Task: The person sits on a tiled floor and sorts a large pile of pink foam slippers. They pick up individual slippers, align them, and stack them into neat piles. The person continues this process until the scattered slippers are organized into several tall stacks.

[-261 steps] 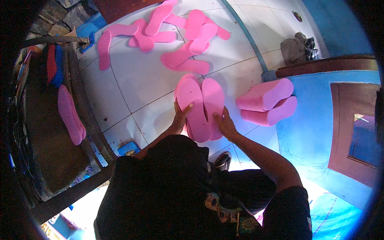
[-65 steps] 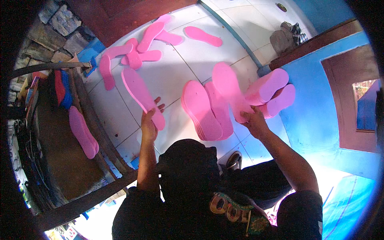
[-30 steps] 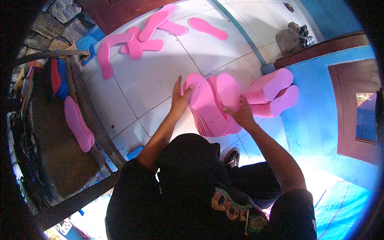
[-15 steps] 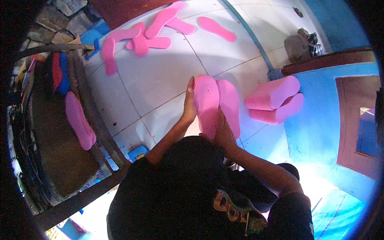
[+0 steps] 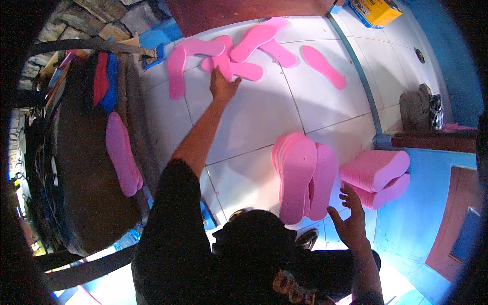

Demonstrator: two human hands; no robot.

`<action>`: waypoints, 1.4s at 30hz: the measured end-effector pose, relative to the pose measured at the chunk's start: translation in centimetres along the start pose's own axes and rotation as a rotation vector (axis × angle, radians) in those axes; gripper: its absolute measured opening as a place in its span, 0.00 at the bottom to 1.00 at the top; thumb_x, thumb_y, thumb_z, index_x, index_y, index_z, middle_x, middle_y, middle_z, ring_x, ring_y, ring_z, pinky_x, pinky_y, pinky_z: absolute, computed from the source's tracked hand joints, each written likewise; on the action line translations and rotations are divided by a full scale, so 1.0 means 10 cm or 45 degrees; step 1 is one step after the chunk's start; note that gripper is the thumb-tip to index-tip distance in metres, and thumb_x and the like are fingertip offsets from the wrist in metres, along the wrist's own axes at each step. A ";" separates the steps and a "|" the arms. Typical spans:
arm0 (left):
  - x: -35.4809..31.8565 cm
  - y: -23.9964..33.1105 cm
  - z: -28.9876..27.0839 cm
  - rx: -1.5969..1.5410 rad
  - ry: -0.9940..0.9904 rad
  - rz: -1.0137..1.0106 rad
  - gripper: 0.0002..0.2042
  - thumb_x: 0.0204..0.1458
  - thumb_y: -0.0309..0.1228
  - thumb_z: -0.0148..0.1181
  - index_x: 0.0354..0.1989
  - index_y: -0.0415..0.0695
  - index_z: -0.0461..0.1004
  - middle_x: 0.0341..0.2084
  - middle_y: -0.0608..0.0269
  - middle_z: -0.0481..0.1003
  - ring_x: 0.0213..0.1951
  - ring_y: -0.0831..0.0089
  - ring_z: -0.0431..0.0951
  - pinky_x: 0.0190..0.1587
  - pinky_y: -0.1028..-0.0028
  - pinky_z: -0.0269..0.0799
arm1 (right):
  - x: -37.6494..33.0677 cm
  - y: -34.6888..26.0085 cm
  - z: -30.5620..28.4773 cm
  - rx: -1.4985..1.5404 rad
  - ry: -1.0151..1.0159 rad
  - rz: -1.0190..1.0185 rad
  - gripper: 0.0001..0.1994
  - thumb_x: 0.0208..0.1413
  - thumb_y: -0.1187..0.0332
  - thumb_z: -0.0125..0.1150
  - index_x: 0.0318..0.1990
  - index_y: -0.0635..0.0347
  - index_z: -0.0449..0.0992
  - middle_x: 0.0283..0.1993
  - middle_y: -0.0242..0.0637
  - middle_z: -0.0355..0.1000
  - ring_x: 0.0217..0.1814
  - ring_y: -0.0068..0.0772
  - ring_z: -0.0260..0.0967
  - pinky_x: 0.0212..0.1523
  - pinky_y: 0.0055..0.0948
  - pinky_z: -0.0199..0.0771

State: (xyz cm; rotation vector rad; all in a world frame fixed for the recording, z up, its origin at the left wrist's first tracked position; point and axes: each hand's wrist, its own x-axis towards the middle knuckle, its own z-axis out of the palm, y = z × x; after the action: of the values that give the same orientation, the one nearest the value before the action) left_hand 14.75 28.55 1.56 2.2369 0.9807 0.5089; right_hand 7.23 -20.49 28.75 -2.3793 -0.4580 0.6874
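My left hand (image 5: 223, 87) reaches far forward to loose pink sandal soles on the floor. Its fingers and thumb straddle the near end of one pink sole (image 5: 222, 55), which lies across another sole (image 5: 247, 71). My right hand (image 5: 351, 221) is raised with its fingers apart, holding nothing. Just left of it, two leaning stacks of pink soles stand side by side, a left stack (image 5: 296, 178) and a right stack (image 5: 324, 178). Past my right fingertips lies a further pile of pink soles (image 5: 373, 170), on its side against the blue wall.
More loose soles lie at the far side, among them a single one (image 5: 324, 66). On the left, a dark bench (image 5: 84, 178) bears several pink soles (image 5: 123, 155). A yellow and blue box (image 5: 375, 12) stands at the far right, and grey cloth (image 5: 417, 109) lies beyond the doorway.
Both hands have let go of the pink soles in front of me, which now stand as stacks. My left hand has moved forward to the loose soles; the right has drawn back right. The view has shifted.
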 end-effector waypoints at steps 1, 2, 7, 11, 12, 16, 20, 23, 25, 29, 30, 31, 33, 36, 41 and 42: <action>0.23 0.00 -0.01 0.117 -0.085 0.059 0.53 0.37 0.49 0.73 0.69 0.46 0.45 0.66 0.42 0.50 0.68 0.48 0.50 0.66 0.50 0.48 | 0.07 -0.06 0.00 0.033 0.001 0.019 0.35 0.47 0.70 0.70 0.63 0.61 0.58 0.62 0.45 0.63 0.59 0.42 0.65 0.56 0.38 0.68; 0.32 0.22 0.05 0.233 -0.164 0.016 0.56 0.35 0.51 0.73 0.70 0.48 0.42 0.67 0.43 0.46 0.68 0.46 0.46 0.66 0.46 0.46 | 0.11 -0.03 -0.03 -0.015 0.012 0.010 0.35 0.47 0.70 0.70 0.63 0.61 0.59 0.62 0.45 0.63 0.59 0.42 0.65 0.56 0.38 0.68; 0.86 0.74 0.34 0.668 -0.524 0.084 0.70 0.23 0.61 0.73 0.71 0.52 0.27 0.70 0.44 0.31 0.69 0.38 0.28 0.65 0.36 0.29 | 0.13 0.10 -0.03 -0.091 0.044 0.078 0.33 0.46 0.72 0.70 0.61 0.61 0.62 0.58 0.45 0.66 0.57 0.40 0.67 0.54 0.37 0.69; 1.04 0.44 0.58 0.633 -0.654 0.030 0.71 0.21 0.61 0.74 0.71 0.57 0.26 0.71 0.47 0.33 0.70 0.40 0.26 0.62 0.30 0.27 | 0.19 0.09 -0.05 -0.266 -0.051 0.058 0.31 0.48 0.71 0.70 0.60 0.60 0.63 0.55 0.47 0.69 0.57 0.40 0.68 0.53 0.38 0.71; 0.99 0.51 0.55 0.587 -0.653 0.039 0.72 0.20 0.60 0.75 0.71 0.60 0.26 0.71 0.50 0.33 0.70 0.40 0.25 0.59 0.24 0.29 | 0.20 0.07 -0.04 -0.300 -0.062 0.071 0.30 0.48 0.71 0.70 0.60 0.61 0.64 0.55 0.47 0.69 0.57 0.41 0.68 0.54 0.39 0.71; 0.42 0.42 0.48 0.614 -0.578 0.196 0.55 0.38 0.66 0.60 0.72 0.60 0.37 0.68 0.52 0.48 0.69 0.40 0.37 0.57 0.22 0.32 | 0.21 0.04 -0.04 -0.298 -0.084 0.078 0.28 0.49 0.68 0.69 0.58 0.63 0.66 0.55 0.49 0.68 0.58 0.45 0.68 0.56 0.39 0.69; -0.20 0.44 0.39 0.716 -0.355 0.244 0.39 0.52 0.60 0.49 0.70 0.58 0.46 0.65 0.56 0.56 0.69 0.42 0.43 0.58 0.25 0.37 | 0.29 -0.05 -0.05 -0.344 -0.136 -0.039 0.28 0.48 0.64 0.69 0.57 0.62 0.67 0.56 0.51 0.67 0.59 0.51 0.66 0.58 0.40 0.67; -0.70 0.31 0.37 0.739 -0.277 0.292 0.37 0.53 0.58 0.50 0.69 0.58 0.51 0.63 0.57 0.58 0.68 0.44 0.46 0.59 0.27 0.38 | 0.35 -0.15 -0.01 -0.344 -0.150 -0.142 0.28 0.48 0.64 0.68 0.56 0.61 0.67 0.56 0.50 0.67 0.59 0.51 0.65 0.59 0.41 0.66; -1.17 0.24 0.29 0.670 -0.255 0.321 0.36 0.52 0.56 0.52 0.68 0.57 0.53 0.62 0.57 0.59 0.67 0.45 0.48 0.59 0.28 0.37 | 0.33 -0.18 0.00 -0.349 -0.151 -0.188 0.27 0.49 0.64 0.68 0.56 0.61 0.67 0.56 0.50 0.67 0.60 0.51 0.65 0.59 0.41 0.66; -2.04 0.08 -0.06 0.597 -0.252 0.228 0.36 0.49 0.53 0.57 0.67 0.56 0.56 0.60 0.57 0.62 0.68 0.47 0.48 0.61 0.30 0.35 | 0.21 -0.23 0.00 -0.429 -0.151 -0.317 0.27 0.49 0.64 0.68 0.56 0.61 0.68 0.56 0.49 0.67 0.60 0.52 0.65 0.60 0.42 0.66; -2.24 0.06 -0.18 0.614 -0.288 0.161 0.36 0.47 0.53 0.58 0.66 0.56 0.57 0.59 0.57 0.62 0.68 0.47 0.47 0.61 0.30 0.35 | 0.18 -0.24 -0.02 -0.429 -0.147 -0.336 0.27 0.49 0.64 0.68 0.56 0.61 0.67 0.56 0.50 0.67 0.60 0.52 0.64 0.60 0.43 0.66; -2.44 0.12 -0.32 0.596 -0.349 0.116 0.38 0.45 0.53 0.60 0.65 0.54 0.57 0.59 0.55 0.62 0.68 0.47 0.47 0.61 0.31 0.35 | 0.13 -0.23 -0.04 -0.426 -0.135 -0.342 0.27 0.49 0.64 0.68 0.56 0.61 0.67 0.56 0.50 0.67 0.60 0.52 0.64 0.60 0.43 0.66; -2.74 0.25 -0.65 0.563 -0.466 0.014 0.40 0.41 0.52 0.63 0.64 0.50 0.58 0.58 0.50 0.62 0.68 0.47 0.46 0.61 0.31 0.36 | 0.04 -0.24 -0.07 -0.418 -0.118 -0.334 0.28 0.49 0.63 0.69 0.56 0.61 0.67 0.57 0.50 0.67 0.60 0.52 0.64 0.60 0.43 0.66; -2.98 0.14 -0.44 0.497 -0.232 -0.082 0.43 0.36 0.50 0.66 0.62 0.41 0.58 0.55 0.44 0.63 0.64 0.45 0.55 0.61 0.36 0.43 | -0.05 -0.25 -0.11 -0.420 -0.106 -0.316 0.28 0.48 0.63 0.69 0.57 0.61 0.67 0.57 0.51 0.67 0.61 0.53 0.64 0.60 0.44 0.66; -2.18 0.16 -0.08 0.413 -0.125 -0.019 0.38 0.35 0.45 0.68 0.54 0.36 0.62 0.47 0.47 0.66 0.50 0.49 0.67 0.53 0.49 0.61 | -0.15 -0.15 -0.13 -0.518 -0.095 -0.377 0.28 0.49 0.63 0.68 0.56 0.62 0.67 0.56 0.51 0.67 0.60 0.53 0.64 0.60 0.44 0.66; -1.95 0.21 -0.03 0.414 -0.050 0.018 0.37 0.35 0.44 0.68 0.52 0.36 0.63 0.45 0.48 0.66 0.48 0.50 0.69 0.51 0.51 0.64 | -0.17 -0.21 -0.16 -0.416 -0.114 -0.330 0.27 0.50 0.62 0.67 0.55 0.62 0.68 0.55 0.52 0.68 0.59 0.53 0.65 0.60 0.44 0.65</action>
State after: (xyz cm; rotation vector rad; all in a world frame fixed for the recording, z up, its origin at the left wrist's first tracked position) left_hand 3.06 12.85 1.41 2.5310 1.0918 0.3281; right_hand 6.47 -20.42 31.81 -2.5292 -0.9627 0.6401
